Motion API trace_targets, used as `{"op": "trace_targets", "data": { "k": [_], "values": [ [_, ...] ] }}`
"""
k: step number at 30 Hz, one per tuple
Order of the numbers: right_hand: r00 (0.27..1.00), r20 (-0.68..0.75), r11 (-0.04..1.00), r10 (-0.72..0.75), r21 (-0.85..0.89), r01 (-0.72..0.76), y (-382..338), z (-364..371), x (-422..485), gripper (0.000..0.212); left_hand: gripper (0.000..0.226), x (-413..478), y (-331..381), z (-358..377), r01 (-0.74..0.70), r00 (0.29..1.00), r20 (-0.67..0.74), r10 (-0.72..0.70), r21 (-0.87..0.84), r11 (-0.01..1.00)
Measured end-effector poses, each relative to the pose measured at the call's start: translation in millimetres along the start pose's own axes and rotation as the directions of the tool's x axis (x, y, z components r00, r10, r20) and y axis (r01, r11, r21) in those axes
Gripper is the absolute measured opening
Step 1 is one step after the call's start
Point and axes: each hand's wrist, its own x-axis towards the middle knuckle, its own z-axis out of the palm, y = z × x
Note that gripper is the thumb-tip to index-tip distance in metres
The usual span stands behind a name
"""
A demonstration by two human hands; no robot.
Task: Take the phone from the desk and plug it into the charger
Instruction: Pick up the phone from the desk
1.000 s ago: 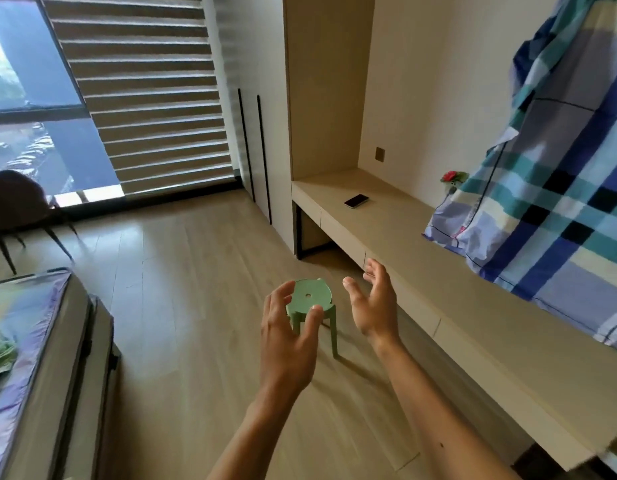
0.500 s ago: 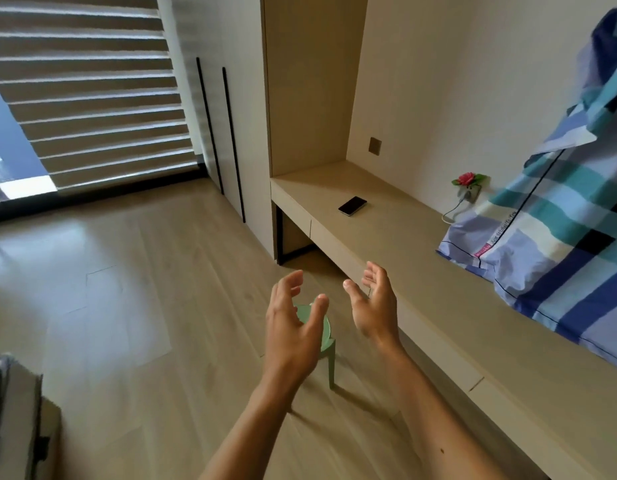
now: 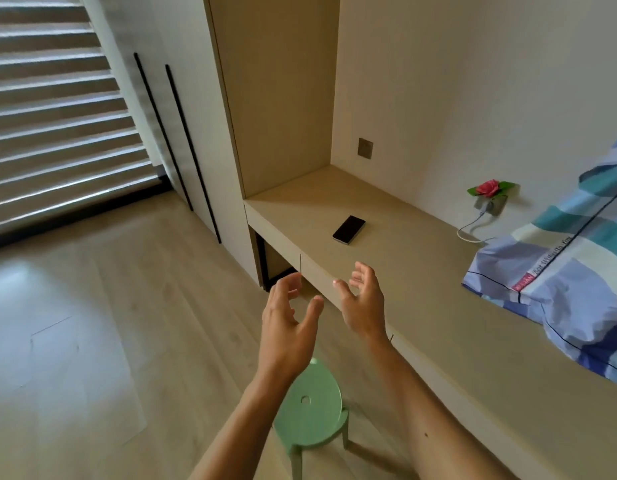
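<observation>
A green plastic stool (image 3: 308, 410) stands on the floor nearest the viewer, beneath both forearms. Above it the left hand (image 3: 288, 320) and right hand (image 3: 364, 304) hover empty, fingers loosely spread and curled, gripping nothing. The step in hand looks like the approach: neither hand has reached the desk (image 3: 421, 289). Farther on, the dark phone (image 3: 349, 229) lies flat and alone on the desktop. Beyond it a white cable (image 3: 471, 228) runs from what seems a wall charger (image 3: 487, 204), its free end hidden under the plaid bedding (image 3: 559, 271). Next comes a reach forward to the phone.
</observation>
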Motion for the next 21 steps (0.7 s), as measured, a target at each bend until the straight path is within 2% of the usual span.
{"op": "trace_targets", "data": {
  "k": [8, 13, 18, 21],
  "values": [
    [0.994, -0.045, 0.995, 0.096, -0.024, -0.097, 4, 55, 139, 0.060, 0.046, 154, -24, 24, 0.067, 0.995, 0.078, -0.067, -0.003, 0.998],
    [0.978, -0.108, 0.981, 0.180, -0.053, -0.186, 32, 96, 223, 0.061, 0.047, 243, -65, 45, 0.106, 0.974, 0.202, -0.106, 0.011, 0.994],
    [0.930, -0.191, 0.935, 0.315, -0.108, -0.339, 61, 144, 311, 0.069, 0.047, 341, -112, 61, 0.087, 0.928, 0.359, -0.103, 0.062, 0.994],
    [0.875, -0.269, 0.881, 0.402, -0.146, -0.450, 75, 170, 364, 0.077, 0.048, 398, -133, 66, 0.050, 0.878, 0.471, -0.090, 0.097, 0.994]
  ]
}}
